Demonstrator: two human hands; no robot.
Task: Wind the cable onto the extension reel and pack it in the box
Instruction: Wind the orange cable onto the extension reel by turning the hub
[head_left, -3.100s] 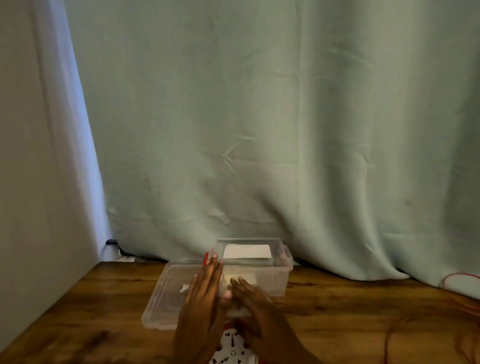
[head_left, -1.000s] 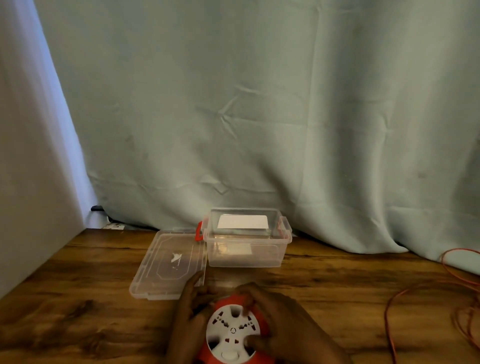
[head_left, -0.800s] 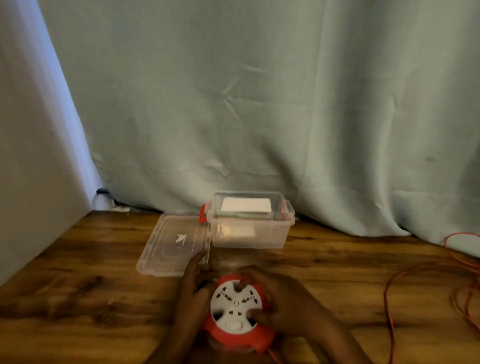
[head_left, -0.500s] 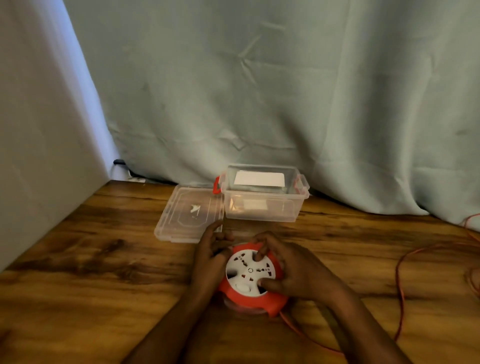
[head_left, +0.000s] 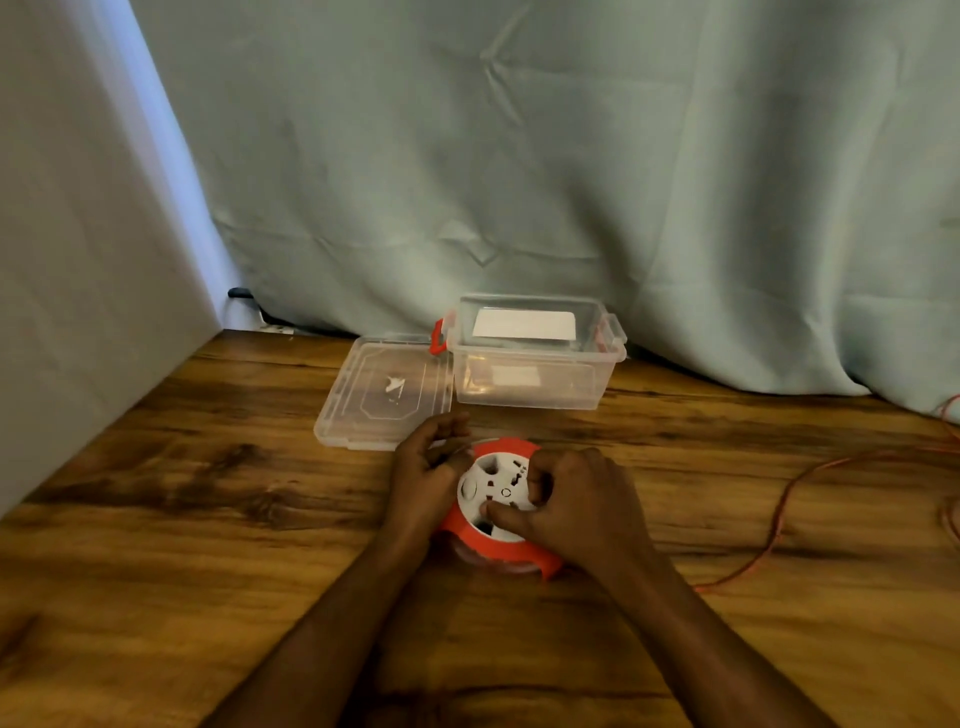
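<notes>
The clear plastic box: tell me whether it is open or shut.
Open. The clear plastic box stands by the curtain with no cover on its rim; its lid lies flat on the table just left of it.

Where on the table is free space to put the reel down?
Bare wood lies left of the left hand, between lid and wall, and in front near the forearms. Crowded: the right side, where cable loops, and behind the reel, by the box.

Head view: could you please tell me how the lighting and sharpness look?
Head view: dim and soft throughout; bright light strip beside the curtain at upper left; wide-angle bend at the edges; glare on the clear box; sockets on the extension reel blurred.
</notes>
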